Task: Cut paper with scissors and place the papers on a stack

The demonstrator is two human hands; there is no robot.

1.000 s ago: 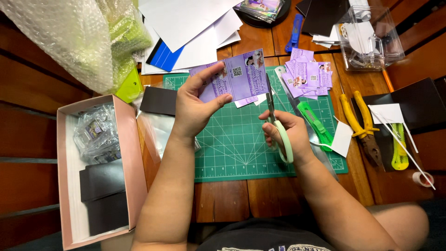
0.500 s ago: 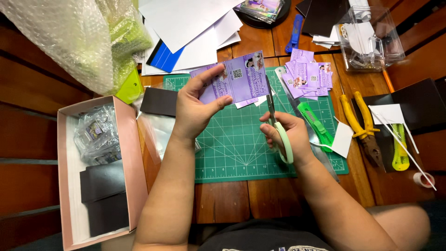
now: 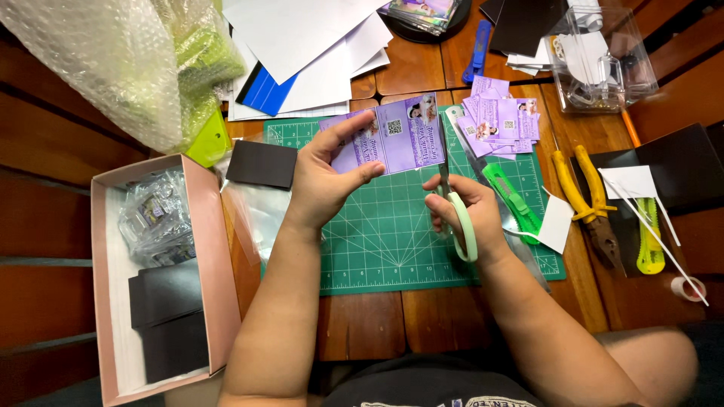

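Note:
My left hand (image 3: 324,181) pinches a strip of purple printed cards (image 3: 392,137) and holds it up over the green cutting mat (image 3: 377,241). My right hand (image 3: 461,209) grips pale green scissors (image 3: 456,203), whose blades point up along the strip's right edge. A pile of cut purple cards (image 3: 501,120) lies on the mat's far right corner.
A pink box (image 3: 215,264) with black cards and a plastic bag sits at left. Bubble wrap (image 3: 113,60) and white sheets (image 3: 309,45) lie at the back. A green utility knife (image 3: 509,197), yellow pliers (image 3: 592,203), a yellow cutter (image 3: 648,237) and a clear container (image 3: 599,56) are at right.
The scissors and the strip have shifted only slightly; both hands stay in nearly the same place.

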